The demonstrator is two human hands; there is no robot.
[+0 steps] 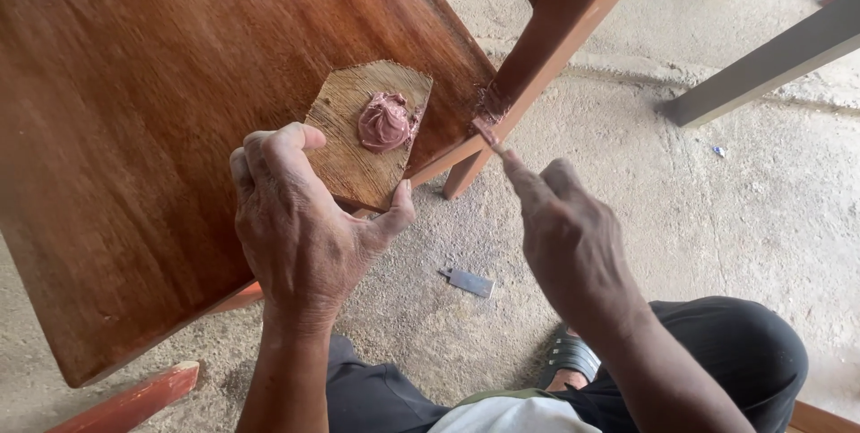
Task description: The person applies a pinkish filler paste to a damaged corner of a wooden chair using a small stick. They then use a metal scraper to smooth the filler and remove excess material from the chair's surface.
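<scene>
The left hand [300, 227] gripped a small, rough, five-sided scrap of wooden board [358, 142], its fingers [269, 151] curled over the near edge and the thumb beneath. A lump of pinkish-brown putty [385, 121] sat on that board, held against the glossy reddish-brown wooden panel [152, 111]. The right hand [573, 240] pinched a thin, putty-smeared blade [486, 133], its tip touching the joint of a reddish wooden leg [546, 48]. A small grey metal blade [470, 282] lay on the concrete floor [717, 209].
</scene>
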